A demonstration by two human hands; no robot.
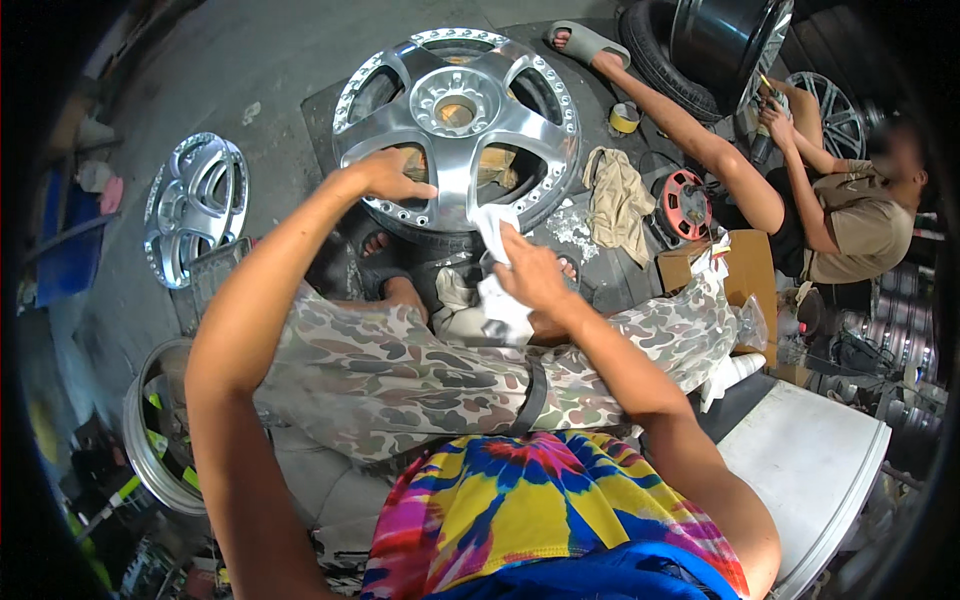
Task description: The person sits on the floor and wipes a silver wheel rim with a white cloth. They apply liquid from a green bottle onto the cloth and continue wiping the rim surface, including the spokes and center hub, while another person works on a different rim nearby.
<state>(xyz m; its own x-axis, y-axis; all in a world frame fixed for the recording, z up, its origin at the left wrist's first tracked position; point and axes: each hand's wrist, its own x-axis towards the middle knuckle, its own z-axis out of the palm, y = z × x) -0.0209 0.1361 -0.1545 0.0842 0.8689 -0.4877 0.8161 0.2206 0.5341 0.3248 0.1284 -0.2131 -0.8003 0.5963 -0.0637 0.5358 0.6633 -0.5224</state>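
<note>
A polished silver wheel face (pixel 458 185) with broad spokes and small bolts round its edge lies face up on a dark tyre in front of me. My left hand (pixel 388 175) grips it at the lower left spoke, thumb stretched out toward the lower middle spoke and the other fingertips partly hidden. Closed around a crumpled white cloth (pixel 508 310) with dark smudges, my right hand (pixel 538 272) is just below the wheel's near edge. The upper end of the cloth touches the base of the lower middle spoke.
Another silver wheel face (pixel 198 205) stands at left. A beige rag (pixel 618 205), a red-and-black reel (pixel 685 203) and a cardboard box (pixel 748 275) are at right. There a seated co-worker (pixel 850 215) holds a tool, one leg stretched toward the wheel. A white panel (pixel 800 465) is at lower right.
</note>
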